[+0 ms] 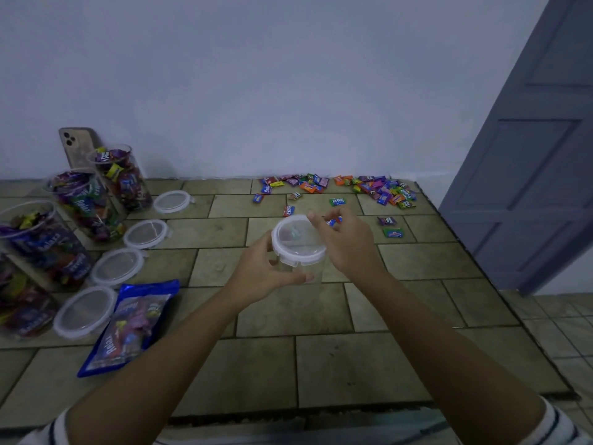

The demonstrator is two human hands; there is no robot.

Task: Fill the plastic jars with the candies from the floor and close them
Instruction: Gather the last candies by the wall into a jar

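So nearest the camera, a blue candy bag (128, 326) is lying flat on the floor (321, 364) at the left. A row of loose lids (117, 266) is running away from it beside the filled jars (90, 203), which are standing open. Mid-floor, the person is holding a clear jar (300, 271) up in the air. The left hand (266, 277) is wrapping its curled fingers round the body, and the right hand (346, 245) is pinching the far edge of the white-rimmed lid (298, 240). The jar is looking empty to me, so I'm guessing this is the lid-off step before filling, not closing. It's sitting roughly upright in the grip, long axis near vertical, with the lid end pointing up and tipping a bit toward the camera. The next move is probably calling for lifting the lid away while bracing the body. After that it's reaching for the candies (382, 191) lying scattered farther off by the wall. There's a blue wrapper peeking out behind the right fingers, and I can't tell if it's being held.
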